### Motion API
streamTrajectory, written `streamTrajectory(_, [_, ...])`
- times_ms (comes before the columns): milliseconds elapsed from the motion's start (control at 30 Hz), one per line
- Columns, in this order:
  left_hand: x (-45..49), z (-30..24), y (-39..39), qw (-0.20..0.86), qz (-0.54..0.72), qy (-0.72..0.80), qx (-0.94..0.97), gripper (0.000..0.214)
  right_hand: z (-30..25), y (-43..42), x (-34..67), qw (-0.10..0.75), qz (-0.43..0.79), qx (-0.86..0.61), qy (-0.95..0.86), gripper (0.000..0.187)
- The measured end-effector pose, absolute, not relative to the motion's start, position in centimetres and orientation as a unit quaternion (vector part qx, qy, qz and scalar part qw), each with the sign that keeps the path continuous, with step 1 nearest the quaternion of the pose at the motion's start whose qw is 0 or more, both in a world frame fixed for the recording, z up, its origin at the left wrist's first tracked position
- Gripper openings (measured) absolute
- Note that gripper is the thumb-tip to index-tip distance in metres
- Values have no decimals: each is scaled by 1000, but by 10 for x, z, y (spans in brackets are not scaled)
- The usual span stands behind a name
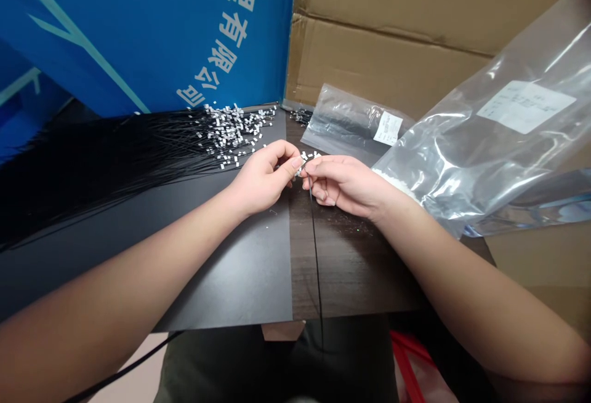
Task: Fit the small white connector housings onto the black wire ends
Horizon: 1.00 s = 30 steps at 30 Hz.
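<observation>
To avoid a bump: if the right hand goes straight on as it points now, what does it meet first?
The right hand would probably first meet the small white wire connectors, then the left hand; depth is unclear.

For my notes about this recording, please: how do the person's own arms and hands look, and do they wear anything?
Both forearms are bare, without sleeves. The left hand and right hand wear no gloves, ring or watch. Visible nails look short and unpainted.
</observation>
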State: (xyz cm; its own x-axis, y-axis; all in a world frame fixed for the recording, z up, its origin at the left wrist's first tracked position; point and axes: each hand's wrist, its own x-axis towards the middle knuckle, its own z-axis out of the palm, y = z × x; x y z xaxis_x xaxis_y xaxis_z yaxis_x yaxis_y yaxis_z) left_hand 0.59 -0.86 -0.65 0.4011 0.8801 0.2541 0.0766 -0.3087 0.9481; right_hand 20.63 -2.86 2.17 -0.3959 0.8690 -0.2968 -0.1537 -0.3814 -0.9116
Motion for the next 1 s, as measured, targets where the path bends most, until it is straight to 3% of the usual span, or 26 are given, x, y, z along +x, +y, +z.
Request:
streamTrajectory(433, [6,-4,-10,469,418,350,695,30,19,-29,204,369,715,-417,-421,10])
streamTrajectory(1000, [7,-4,-8,415,406,380,720,20,16,-33,208,381,472,-500,-618,7])
